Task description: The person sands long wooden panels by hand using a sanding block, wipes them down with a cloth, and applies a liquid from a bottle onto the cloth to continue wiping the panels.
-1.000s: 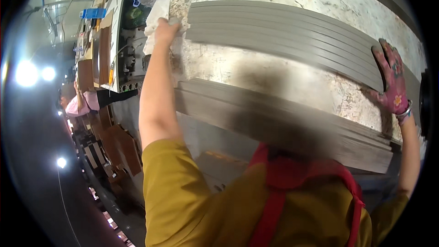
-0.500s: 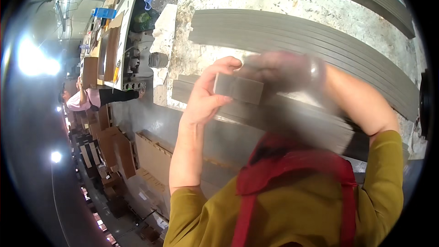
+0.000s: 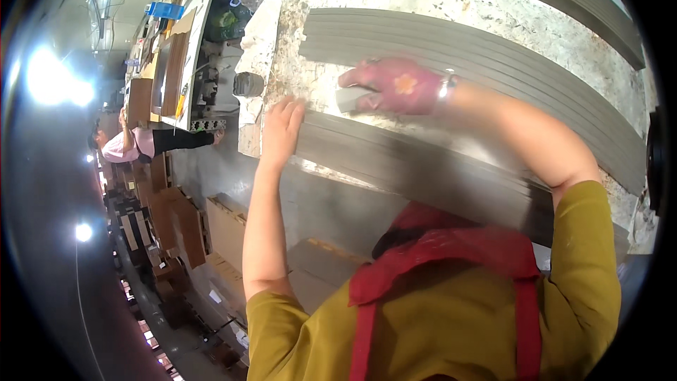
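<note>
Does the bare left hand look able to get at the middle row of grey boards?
Probably yes: only worktop shows between the left hand and the left end of the boards; the right hand, holding a grey block, is off to the right.

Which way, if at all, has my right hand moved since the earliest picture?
Yes, leftward: judged against the worktable, your gloved right hand has gone from near its right end to nearer its left end.
</note>
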The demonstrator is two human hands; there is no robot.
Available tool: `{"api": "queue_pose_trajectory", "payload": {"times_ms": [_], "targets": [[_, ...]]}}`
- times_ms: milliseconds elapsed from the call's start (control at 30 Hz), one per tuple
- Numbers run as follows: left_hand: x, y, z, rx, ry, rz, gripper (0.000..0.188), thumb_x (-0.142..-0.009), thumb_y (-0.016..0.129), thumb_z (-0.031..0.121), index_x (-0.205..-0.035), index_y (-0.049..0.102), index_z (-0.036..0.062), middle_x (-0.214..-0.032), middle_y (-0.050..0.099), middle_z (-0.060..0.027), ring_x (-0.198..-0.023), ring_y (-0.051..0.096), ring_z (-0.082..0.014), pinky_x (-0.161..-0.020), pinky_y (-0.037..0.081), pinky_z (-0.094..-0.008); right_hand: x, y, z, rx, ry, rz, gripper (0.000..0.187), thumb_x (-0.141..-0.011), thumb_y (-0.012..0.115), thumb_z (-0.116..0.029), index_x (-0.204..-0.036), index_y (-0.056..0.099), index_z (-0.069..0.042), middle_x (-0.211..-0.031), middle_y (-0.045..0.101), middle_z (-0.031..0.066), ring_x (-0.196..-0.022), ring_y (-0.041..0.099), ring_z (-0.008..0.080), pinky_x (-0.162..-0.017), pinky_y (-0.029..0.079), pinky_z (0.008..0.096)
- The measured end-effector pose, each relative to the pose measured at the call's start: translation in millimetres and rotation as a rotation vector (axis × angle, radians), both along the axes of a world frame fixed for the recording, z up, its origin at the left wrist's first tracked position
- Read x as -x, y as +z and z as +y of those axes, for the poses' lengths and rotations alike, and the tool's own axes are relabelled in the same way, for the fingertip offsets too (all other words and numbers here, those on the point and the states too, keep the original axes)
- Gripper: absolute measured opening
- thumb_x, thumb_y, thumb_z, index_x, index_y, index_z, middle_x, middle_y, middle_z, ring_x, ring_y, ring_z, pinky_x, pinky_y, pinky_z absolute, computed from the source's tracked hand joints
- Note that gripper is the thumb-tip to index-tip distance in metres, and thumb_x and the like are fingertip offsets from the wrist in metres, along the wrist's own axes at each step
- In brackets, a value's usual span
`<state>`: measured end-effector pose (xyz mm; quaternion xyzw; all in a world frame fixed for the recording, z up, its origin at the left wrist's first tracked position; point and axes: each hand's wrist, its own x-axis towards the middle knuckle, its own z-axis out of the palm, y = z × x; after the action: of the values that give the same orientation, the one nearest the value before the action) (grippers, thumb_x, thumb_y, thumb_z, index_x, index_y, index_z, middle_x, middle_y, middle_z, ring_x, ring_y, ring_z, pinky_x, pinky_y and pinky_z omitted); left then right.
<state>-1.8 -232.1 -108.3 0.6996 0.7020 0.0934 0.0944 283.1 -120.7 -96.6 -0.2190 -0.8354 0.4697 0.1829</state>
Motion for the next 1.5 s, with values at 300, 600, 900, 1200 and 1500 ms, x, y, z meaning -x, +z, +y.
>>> {"api": "queue_pose_trajectory", "payload": {"times_ms": [300,600,900,1200,1500], "targets": [[-22,6,2,-0.035,0.045,0.018,0.029,-0.093,0.041,0.021,-0.098,0.066,0.0071,-0.112,0.060,-0.0103,-0.101,0.050,-0.0332,-0.090,0.040,-0.0393,43,-28,11,-0.170,0.266,0.115,0.033,-0.079,0.064,-0.014,-0.112,0.061,-0.013,-0.102,0.060,0.0094,-0.099,0.055,0.0308,-0.086,0.043,0.0423],[-14,-2,-2,-0.076,0.066,0.001,0.029,-0.092,0.040,0.019,-0.093,0.065,0.0044,-0.108,0.061,-0.0100,-0.100,0.051,-0.0326,-0.090,0.040,-0.0384,-36,18,32,0.043,0.601,-0.242,0.035,-0.081,0.060,-0.012,-0.115,0.061,-0.011,-0.109,0.060,0.0082,-0.105,0.054,0.0256,-0.094,0.044,0.0366],[-24,-1,6,-0.092,0.052,-0.009,0.030,-0.094,0.039,0.019,-0.092,0.066,0.0055,-0.101,0.061,-0.0076,-0.095,0.052,-0.0292,-0.087,0.040,-0.0378,9,-26,15,0.132,0.368,0.036,0.037,-0.078,0.062,-0.006,-0.115,0.061,-0.011,-0.111,0.059,0.0111,-0.101,0.056,0.0274,-0.087,0.046,0.0369],[-21,3,3,-0.020,0.096,-0.008,0.029,-0.094,0.043,0.019,-0.085,0.065,0.0015,-0.091,0.060,-0.0108,-0.085,0.053,-0.0274,-0.082,0.041,-0.0365,-24,-24,8,-0.071,0.153,-0.155,0.015,-0.090,0.048,-0.016,-0.100,0.051,-0.005,-0.084,0.059,0.0182,-0.081,0.059,0.0338,-0.071,0.047,0.0415],[-24,12,1,-0.004,0.106,-0.249,0.019,-0.092,0.051,0.013,-0.091,0.065,-0.0012,-0.096,0.062,-0.0111,-0.090,0.057,-0.0230,-0.083,0.043,-0.0314,-14,-60,-7,0.324,-0.058,-0.132,0.013,-0.087,0.047,-0.010,-0.097,0.051,-0.003,-0.078,0.058,0.0199,-0.073,0.059,0.0361,-0.065,0.047,0.0445]]}}
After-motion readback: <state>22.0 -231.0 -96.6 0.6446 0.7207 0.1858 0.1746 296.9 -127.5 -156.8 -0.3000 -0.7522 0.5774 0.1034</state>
